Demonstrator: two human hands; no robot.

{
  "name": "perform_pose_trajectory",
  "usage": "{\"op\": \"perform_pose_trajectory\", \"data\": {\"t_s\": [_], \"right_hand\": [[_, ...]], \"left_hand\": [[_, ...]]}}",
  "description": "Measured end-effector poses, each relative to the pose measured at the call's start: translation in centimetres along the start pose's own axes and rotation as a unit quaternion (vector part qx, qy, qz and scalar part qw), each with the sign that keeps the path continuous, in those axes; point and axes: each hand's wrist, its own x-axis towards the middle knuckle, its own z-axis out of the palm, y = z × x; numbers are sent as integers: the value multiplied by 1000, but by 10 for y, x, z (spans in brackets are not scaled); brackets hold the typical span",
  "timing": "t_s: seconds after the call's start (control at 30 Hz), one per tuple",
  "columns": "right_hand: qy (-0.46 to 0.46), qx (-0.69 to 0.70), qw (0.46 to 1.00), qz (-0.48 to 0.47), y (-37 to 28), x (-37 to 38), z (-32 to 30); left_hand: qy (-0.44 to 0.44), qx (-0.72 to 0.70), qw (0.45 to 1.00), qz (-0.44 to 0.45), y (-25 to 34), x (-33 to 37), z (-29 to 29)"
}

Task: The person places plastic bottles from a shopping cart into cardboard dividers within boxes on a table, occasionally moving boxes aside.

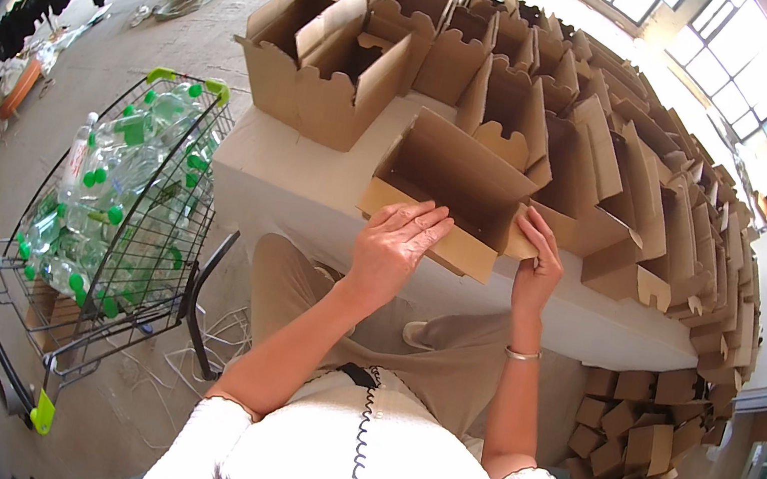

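Observation:
An open brown cardboard box [460, 173] sits at the near edge of the pale table in front of me, its inside facing up. My left hand [394, 246] lies across the box's low front panel, fingers together and their tips at its upper edge; the thumb is hidden. At the box's right end, my right hand [537, 265] grips a small side flap, fingers on top. A bracelet [522, 354] circles my right wrist. Just behind the box stand more open boxes with wavy-cut edges.
Rows of open cardboard boxes [349, 82] cover much of the table [267, 144]. More boxes [635, 434] are heaped on the floor at the right. On the left stands a wire cart [151, 231] full of clear plastic bottles [92, 221] with green caps. White cords [166, 386] lie beside it.

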Motion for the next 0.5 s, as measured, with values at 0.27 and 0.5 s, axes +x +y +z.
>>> {"op": "perform_pose_trajectory", "data": {"t_s": [0.27, 0.5], "right_hand": [[80, -40, 994, 70, -68, 13, -39], [-150, -237, 952, -123, -87, 18, 16]], "left_hand": [[-4, -81, 996, -27, -11, -5, 14], [-6, -102, 994, -23, -10, -8, 14]]}}
